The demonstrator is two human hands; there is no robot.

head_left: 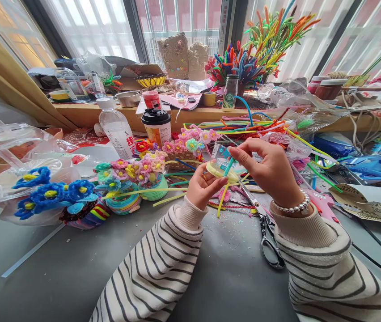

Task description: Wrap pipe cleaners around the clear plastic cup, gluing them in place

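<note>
My left hand (205, 185) is closed on a clear plastic cup (222, 154) with blue print. A pale yellow fuzzy band (213, 169) goes round its near end. A teal pipe cleaner (229, 166) lies across this end. My right hand (266, 165) pinches the pipe cleaner's upper end between thumb and fingers, while its lower end meets my left fingertips. Scissors (271, 248) with black handles rest on the grey table below my right hand, blades pointing towards the cup.
Blue pipe-cleaner flowers (51, 194) and pastel ones (137, 172) stand at left. Behind are a water bottle (116, 127) and a lidded paper cup (157, 125). Loose pipe cleaners (260, 127) pile up beyond my hands. A brown paper piece (368, 203) lies at right.
</note>
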